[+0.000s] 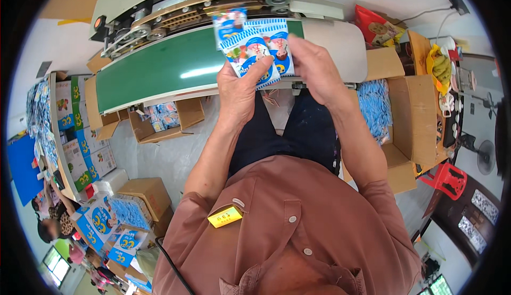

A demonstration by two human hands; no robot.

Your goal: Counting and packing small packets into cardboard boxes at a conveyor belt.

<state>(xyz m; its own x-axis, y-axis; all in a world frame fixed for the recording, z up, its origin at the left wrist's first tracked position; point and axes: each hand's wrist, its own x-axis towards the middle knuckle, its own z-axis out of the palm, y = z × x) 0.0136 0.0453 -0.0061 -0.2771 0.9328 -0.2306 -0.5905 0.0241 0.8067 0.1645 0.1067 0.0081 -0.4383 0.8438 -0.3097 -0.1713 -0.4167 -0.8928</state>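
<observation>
Packets fanned in my left hand, over the green belt

Sample: small flat packets, mainly white and blue, glossy, slightly puffed. The front packet point(245, 50) tilts to the left. A blue-and-white striped band edges its top, and another runs along its bottom. Between them: a blue printed patch, a small cartoon figure with some pink, and spots of green and orange toward its left side. The second packet point(282, 40) shows the same striped top and similar print; it sits nearly upright behind the first, overlapped along its left part. A third packet point(230, 22), blurred, shows beyond the other two; I cannot tell what supports it.

Position: front and second packets are in front of me, near the right end of the green belt point(159, 71), below the machine point(226, 1).

Fingers: those of my left hand point(236, 94) are closed on the front packet and second packet, thumb pressed across the front. Those of my right hand point(318, 72) are partly bent and blurred, tips at the second packet's right edge; whether they grip it I cannot tell.

Surroundings: a right-hand carton point(423, 115) holds many bluish packets point(374, 107); a left-hand carton point(191, 114) holds further packets point(164, 116).
</observation>
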